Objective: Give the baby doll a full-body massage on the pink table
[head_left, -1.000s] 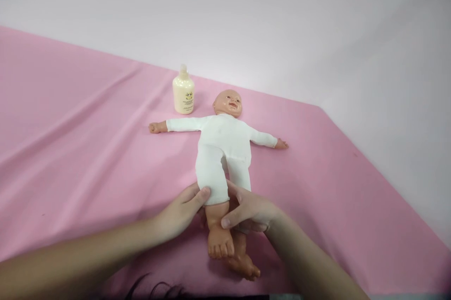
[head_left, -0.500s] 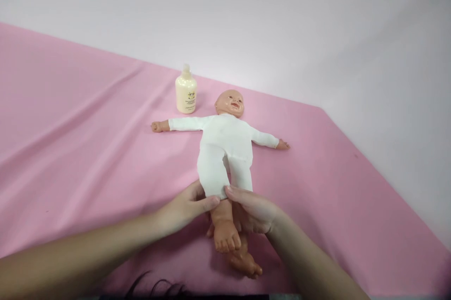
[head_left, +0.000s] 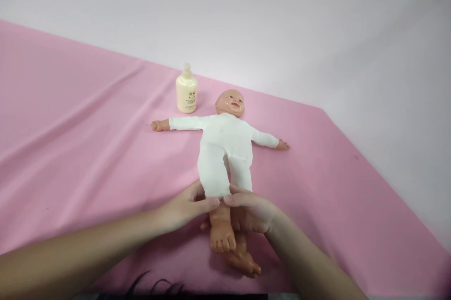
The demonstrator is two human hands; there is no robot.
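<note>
Doll [head_left: 225,145] lay face-up on the pink bench [head_left: 88,140], arms spread. Left hand [head_left: 185,207] and right hand [head_left: 252,210] both had fingers wrapped round its raised lower leg at the white cuff. Lotion bottle [head_left: 186,95] stood capped by its head, untouched.

White-suited doll [head_left: 225,142] supine, arms outspread
</note>
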